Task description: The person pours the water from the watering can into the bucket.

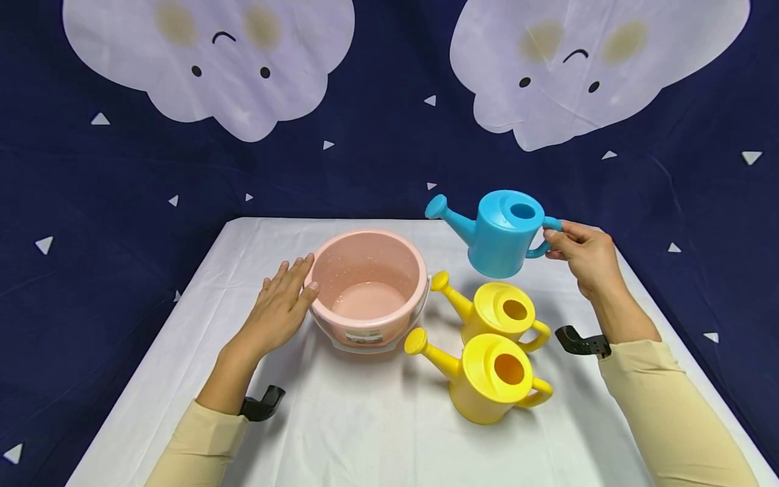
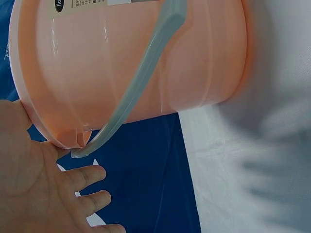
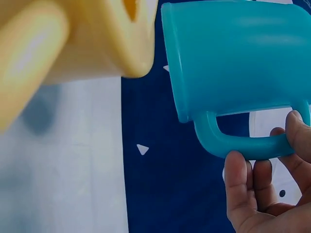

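My right hand [image 1: 587, 260] grips the handle of a blue watering can [image 1: 502, 237] at the far right of the table. Its spout points left, and in the right wrist view the fingers curl round the blue handle [image 3: 257, 147]. My left hand [image 1: 276, 311] lies with its fingers extended against the left rim of a pink bucket [image 1: 365, 318]. Some water seems to lie in the bottom of the bucket. Its grey bail handle [image 2: 141, 82] hangs down along the side in the left wrist view.
Right of the bucket stand two yellow watering cans, a rear one [image 1: 487, 297] and a front one [image 1: 481, 385], spouts to the left. A white cloth covers the table [image 1: 341, 433]. Behind it hangs a dark blue curtain [image 1: 377, 176] with clouds and triangles.
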